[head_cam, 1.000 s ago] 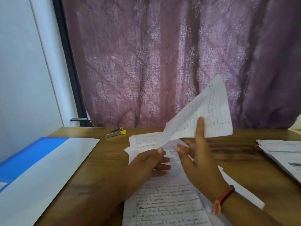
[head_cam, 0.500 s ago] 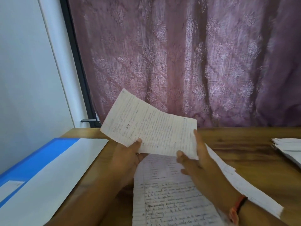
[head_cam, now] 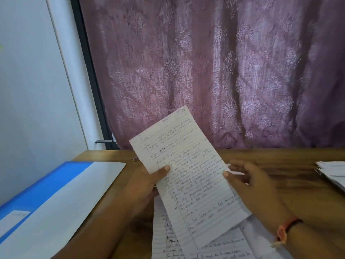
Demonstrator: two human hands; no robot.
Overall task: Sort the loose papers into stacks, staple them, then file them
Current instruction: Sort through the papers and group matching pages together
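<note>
Head view, left hand (head_cam: 147, 182) pinches lined sheet (head_cam: 192, 176), top leaning left, right hand (head_cam: 255, 186) spread

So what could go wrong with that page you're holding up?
The lined page is pinched at one edge by the left hand, while the right hand only touches the other edge, so it might slip or crease. If it drops, it would probably land on the crooked loose sheets underneath and get mixed in.
</note>
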